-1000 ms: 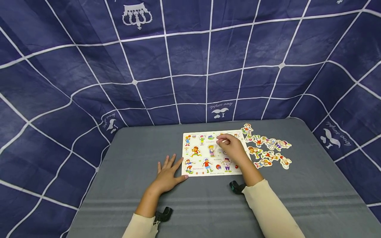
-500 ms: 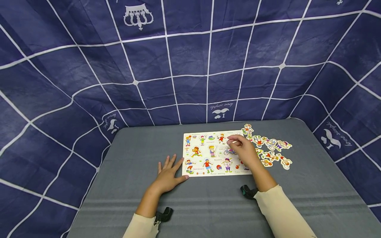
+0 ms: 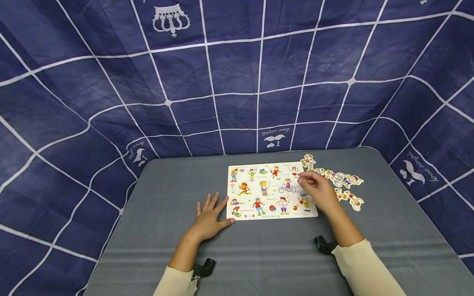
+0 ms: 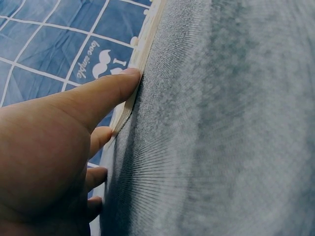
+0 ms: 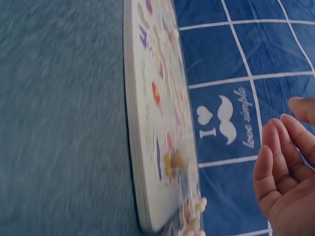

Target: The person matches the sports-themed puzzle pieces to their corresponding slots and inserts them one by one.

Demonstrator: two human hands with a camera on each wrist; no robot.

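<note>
A dark blue cloth [image 3: 259,82] with white lines hangs behind and beside the grey bench [image 3: 166,197].

On the bench lies a white puzzle board [image 3: 271,191], flat, in front of both hands. It has cut-out spots for little picture pieces of children at play. Most spots that show have a piece sitting in them. Whether any spot is still bare is too small to tell.

A pile of loose pieces [image 3: 344,185] lies on the bench just past the right fingers, beside the board's right edge. So it looks like a good part of the job is done, and the loose ones are what is left.

The left hand [image 3: 209,218] lies flat on the bench with its fingers straight and spread. It holds nothing. The thumb [image 4: 106,93] touches the board's left edge near the front corner.

The right hand [image 3: 318,191] hangs over the board's right edge, between the board and the pile. Its fingers [image 5: 278,147] are loosely bent. The fingertips look close together from above, but I cannot tell if a piece is pinched in them. The wrist view shows none.
</note>
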